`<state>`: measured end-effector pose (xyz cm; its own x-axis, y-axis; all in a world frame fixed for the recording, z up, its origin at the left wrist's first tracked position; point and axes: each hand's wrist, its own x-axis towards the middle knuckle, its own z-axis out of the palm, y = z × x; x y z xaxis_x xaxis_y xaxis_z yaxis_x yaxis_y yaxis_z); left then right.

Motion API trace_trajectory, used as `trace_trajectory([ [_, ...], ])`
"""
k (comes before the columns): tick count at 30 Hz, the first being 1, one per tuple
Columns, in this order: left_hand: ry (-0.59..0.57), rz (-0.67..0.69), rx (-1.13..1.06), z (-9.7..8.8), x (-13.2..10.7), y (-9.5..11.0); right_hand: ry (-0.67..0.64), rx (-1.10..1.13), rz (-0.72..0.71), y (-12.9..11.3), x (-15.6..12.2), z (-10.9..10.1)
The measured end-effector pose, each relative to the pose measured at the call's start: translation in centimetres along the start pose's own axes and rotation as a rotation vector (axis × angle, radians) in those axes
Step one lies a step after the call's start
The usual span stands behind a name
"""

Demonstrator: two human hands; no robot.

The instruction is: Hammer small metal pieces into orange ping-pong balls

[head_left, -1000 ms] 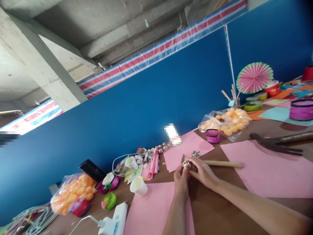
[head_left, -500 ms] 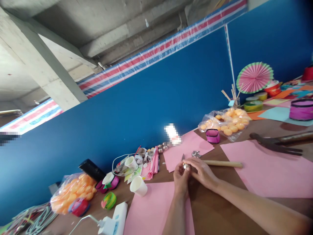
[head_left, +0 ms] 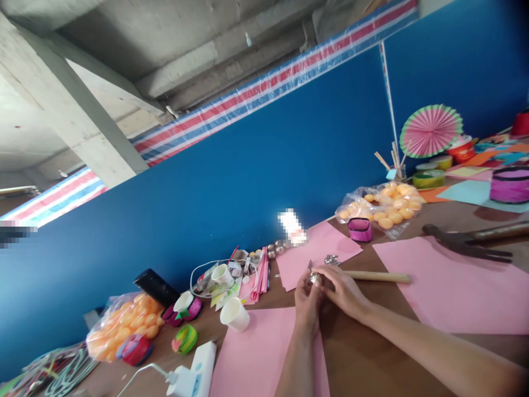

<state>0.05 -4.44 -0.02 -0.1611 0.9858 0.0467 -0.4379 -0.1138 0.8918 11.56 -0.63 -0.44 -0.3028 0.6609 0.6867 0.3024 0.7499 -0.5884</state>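
My left hand (head_left: pixel 307 302) is closed around a small shiny silver bell-like ball (head_left: pixel 314 277), its thumb pressing from the near side. My right hand (head_left: pixel 344 291) meets it there, fingertips pinched on the same ball; its fingers partly hide it. Just past the fingers lies a small pile of silver metal pieces (head_left: pixel 332 259) on pink paper (head_left: pixel 326 237). A pointed dark tip (head_left: pixel 309 265) shows above my left fingers; what it belongs to is hidden. A wooden handle (head_left: pixel 382 277) runs out to the right from behind my right hand.
A claw hammer (head_left: pixel 463 241) lies at the right by a pink sheet (head_left: pixel 463 292). A white paper cup (head_left: pixel 235 315) stands left of my hands, near a power strip (head_left: pixel 202 372). Bagged orange balls (head_left: pixel 128 322) sit farther left; another bag (head_left: pixel 388 207) is at the back.
Both hands stay together at nearly the same spot, with a slight shift of the fingers around the silver ball. Nothing else on the table has visibly moved.
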Motion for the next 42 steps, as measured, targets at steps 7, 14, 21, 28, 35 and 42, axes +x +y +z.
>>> trace_trajectory([
  [7, 0.042, 0.001, -0.015, 0.06, 0.18, -0.10, -0.006, -0.029, -0.013, -0.27, 0.02, 0.15],
  [14, -0.038, 0.000, -0.016, -0.03, 0.17, 0.03, -0.024, -0.033, -0.003, 0.11, -0.02, 0.10],
  [21, -0.031, 0.005, 0.027, 0.33, -0.16, 0.18, -0.013, -0.048, -0.024, -0.34, 0.09, -0.28],
  [28, 0.006, 0.023, 0.033, -0.14, 0.28, -0.28, -0.033, -0.056, -0.020, 0.04, -0.05, 0.26],
  [35, -0.013, -0.027, -0.050, -0.39, 0.28, -0.16, -0.024, -0.049, -0.010, 0.35, -0.09, 0.29],
  [42, 0.004, -0.023, -0.017, 0.00, 0.01, -0.02, -0.018, -0.053, -0.012, 0.07, -0.06, 0.14],
])
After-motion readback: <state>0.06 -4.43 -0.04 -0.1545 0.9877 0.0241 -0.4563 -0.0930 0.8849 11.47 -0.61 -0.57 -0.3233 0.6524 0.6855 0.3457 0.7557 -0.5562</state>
